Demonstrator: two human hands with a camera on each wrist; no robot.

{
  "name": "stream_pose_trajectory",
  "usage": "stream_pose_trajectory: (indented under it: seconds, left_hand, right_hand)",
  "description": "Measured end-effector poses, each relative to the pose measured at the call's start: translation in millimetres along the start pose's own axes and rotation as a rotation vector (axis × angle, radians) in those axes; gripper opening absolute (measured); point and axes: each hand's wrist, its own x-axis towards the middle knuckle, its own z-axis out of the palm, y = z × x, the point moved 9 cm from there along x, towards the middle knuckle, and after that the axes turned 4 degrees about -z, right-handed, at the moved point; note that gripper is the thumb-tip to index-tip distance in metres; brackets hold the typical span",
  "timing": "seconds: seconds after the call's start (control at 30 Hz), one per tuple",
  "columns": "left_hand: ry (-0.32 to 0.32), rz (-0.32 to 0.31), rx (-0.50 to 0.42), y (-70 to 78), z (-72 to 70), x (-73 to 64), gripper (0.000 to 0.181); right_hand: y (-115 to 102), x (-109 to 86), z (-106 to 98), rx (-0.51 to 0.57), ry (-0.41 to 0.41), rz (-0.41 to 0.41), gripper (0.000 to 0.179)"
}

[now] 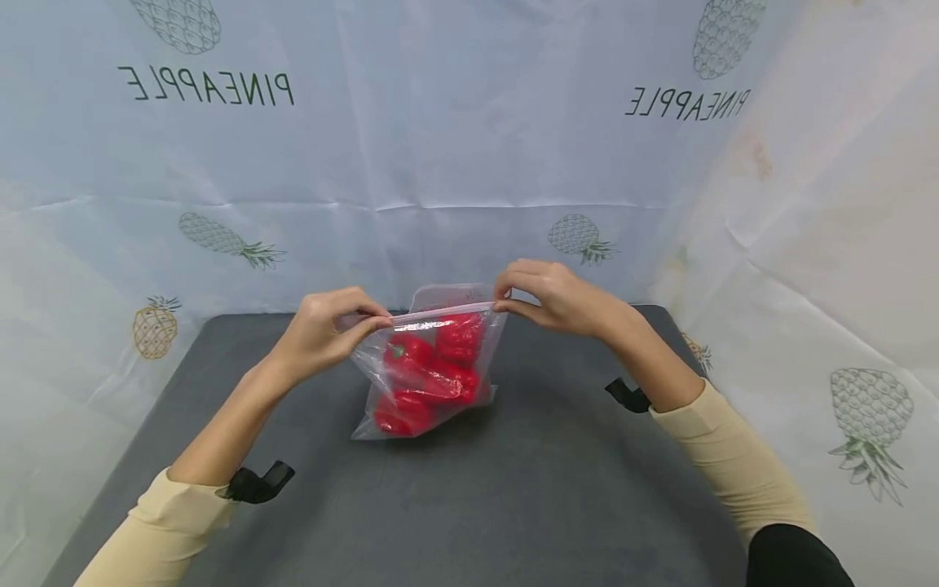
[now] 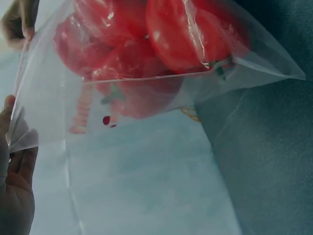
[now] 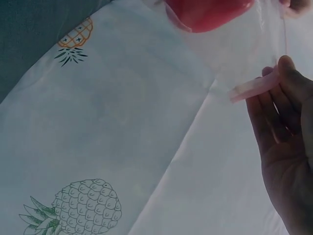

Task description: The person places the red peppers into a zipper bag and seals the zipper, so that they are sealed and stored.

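A clear zip bag [image 1: 376,383] holds several red bell peppers [image 1: 449,380], some with green stems showing through the plastic. My left hand [image 1: 326,330] pinches the left end of the bag's top edge between thumb and fingers. At the right end of that edge, my right hand [image 1: 553,297] has the same kind of pinch. In the right wrist view, a pinkish end of the zip strip [image 3: 252,89] sticks out past the right fingers. The top edge is pulled straight between both hands. Whether the bag's bottom touches the table, I cannot tell.
A dark grey table [image 1: 543,481] lies below the bag. Just behind the bag's top edge shows a clear plastic piece [image 1: 447,293], mostly hidden. Pale cloth [image 1: 455,139] printed with pineapples hangs at the back and sides.
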Motion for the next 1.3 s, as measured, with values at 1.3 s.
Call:
stream_pose_trajectory:
  seconds: [1.3]
  left_hand:
    - [-0.023,-0.062,-0.176,42.0,0.2,-21.8,0.038]
  right_hand:
    - [45,0.7,7,-0.032,0.162,-0.044,0.021]
